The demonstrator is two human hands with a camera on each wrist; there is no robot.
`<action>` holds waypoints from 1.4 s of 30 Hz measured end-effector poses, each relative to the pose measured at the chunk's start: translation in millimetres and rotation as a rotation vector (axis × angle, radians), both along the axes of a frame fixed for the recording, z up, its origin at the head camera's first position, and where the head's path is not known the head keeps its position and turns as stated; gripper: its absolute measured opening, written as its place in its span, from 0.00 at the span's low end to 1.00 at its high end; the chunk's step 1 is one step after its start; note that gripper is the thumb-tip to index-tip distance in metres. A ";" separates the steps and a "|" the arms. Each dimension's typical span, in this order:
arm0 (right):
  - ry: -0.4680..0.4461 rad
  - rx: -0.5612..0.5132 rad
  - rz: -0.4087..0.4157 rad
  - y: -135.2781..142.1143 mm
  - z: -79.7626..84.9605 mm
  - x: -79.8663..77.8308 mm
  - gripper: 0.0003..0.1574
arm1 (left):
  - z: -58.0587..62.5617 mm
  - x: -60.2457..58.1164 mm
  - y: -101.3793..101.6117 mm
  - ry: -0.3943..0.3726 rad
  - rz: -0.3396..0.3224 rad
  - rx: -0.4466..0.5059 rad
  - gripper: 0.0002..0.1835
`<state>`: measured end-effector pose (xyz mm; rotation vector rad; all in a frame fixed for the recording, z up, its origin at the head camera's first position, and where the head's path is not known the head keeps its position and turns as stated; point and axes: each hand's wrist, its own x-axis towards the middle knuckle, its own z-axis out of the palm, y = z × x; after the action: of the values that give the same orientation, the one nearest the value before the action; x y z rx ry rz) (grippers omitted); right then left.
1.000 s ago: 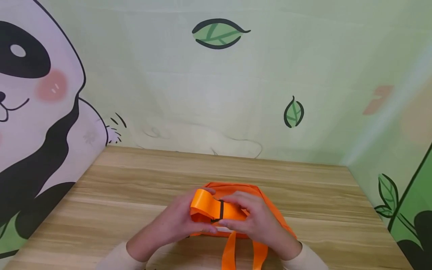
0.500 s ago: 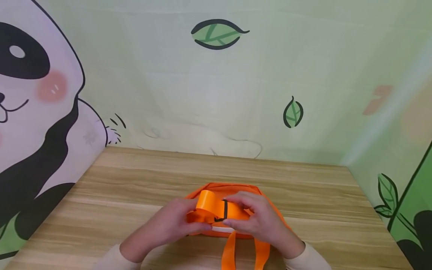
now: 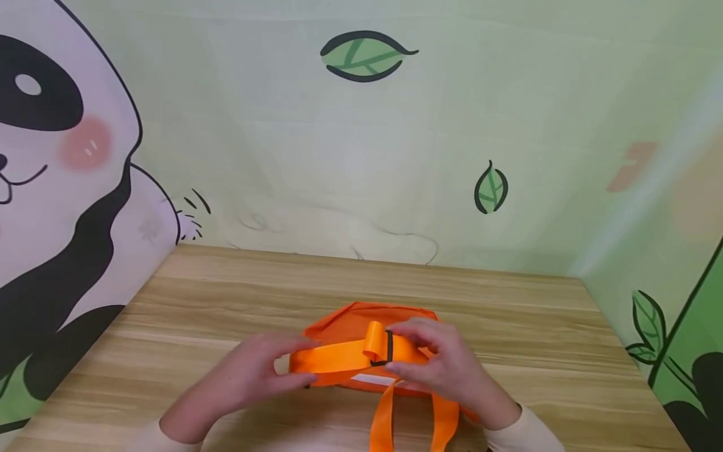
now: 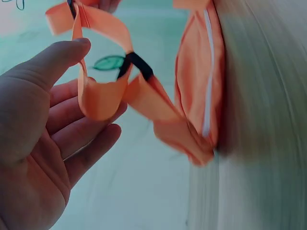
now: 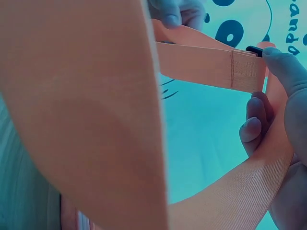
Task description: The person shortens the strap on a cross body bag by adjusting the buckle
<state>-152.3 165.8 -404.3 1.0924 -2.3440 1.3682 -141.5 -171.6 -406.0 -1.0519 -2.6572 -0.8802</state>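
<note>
An orange zipped pouch (image 3: 344,328) lies on the table behind both hands, a white zip strip (image 3: 373,379) along its near side. Raised in front of it is its shiny orange webbing strap (image 3: 330,356). My right hand (image 3: 449,364) pinches the strap at a black slide buckle (image 3: 390,347), with the thumb on the buckle (image 5: 254,51) in the right wrist view. A small loop of webbing stands up just left of the buckle. My left hand (image 3: 257,370) holds the left bend of the strap between thumb and fingers. A second black slider (image 4: 139,65) shows in the left wrist view.
Two loose strap lengths (image 3: 383,417) hang toward the near edge of the wood-grain table (image 3: 254,282). Behind the table stands a pale green backdrop (image 3: 271,125) printed with leaves and a panda (image 3: 73,150); it continues along both sides.
My left hand has moved left, drawing out a long strap loop. The small loop by the buckle has shrunk. My right hand has shifted slightly right with the buckle.
</note>
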 end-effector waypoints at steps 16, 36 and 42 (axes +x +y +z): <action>0.003 -0.042 0.064 2.9 1.7 -0.4 0.27 | -7.2 0.7 -41.8 -0.072 0.007 0.013 0.20; -0.004 -0.075 0.064 -8.2 2.8 -2.1 0.26 | 1.5 -1.3 -30.4 -0.117 0.001 0.027 0.24; 0.007 -0.078 0.064 -14.8 2.1 -2.1 0.26 | 2.1 -2.2 5.5 -0.026 -0.045 0.133 0.20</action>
<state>-154.4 151.0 -402.1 1.1574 -2.2486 1.4616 -143.7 -166.1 -403.9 -1.0787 -2.5638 -1.0698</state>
